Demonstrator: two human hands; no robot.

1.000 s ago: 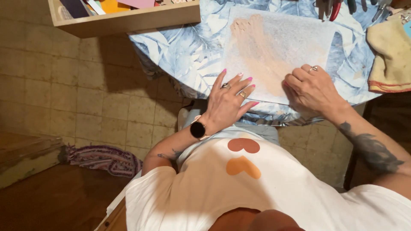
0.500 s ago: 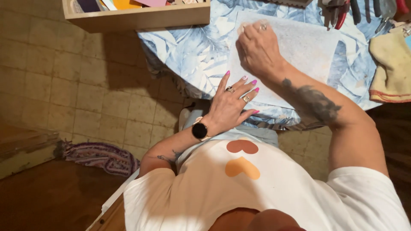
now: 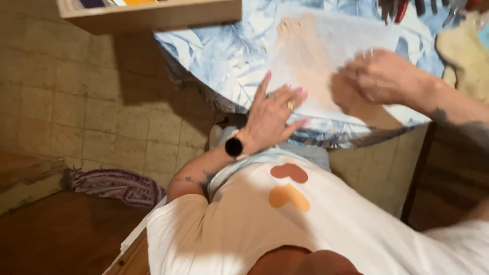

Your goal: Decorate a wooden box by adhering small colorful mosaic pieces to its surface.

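We see a pale sheet (image 3: 331, 56) with a peach-coloured patch lying flat on the blue leaf-patterned tablecloth (image 3: 229, 56). Our left hand (image 3: 272, 114) lies flat on its near edge, fingers spread. Our right hand (image 3: 379, 76) rests on the sheet, blurred; we cannot tell its grip. A wooden tray (image 3: 153, 18) sits at the table's left.
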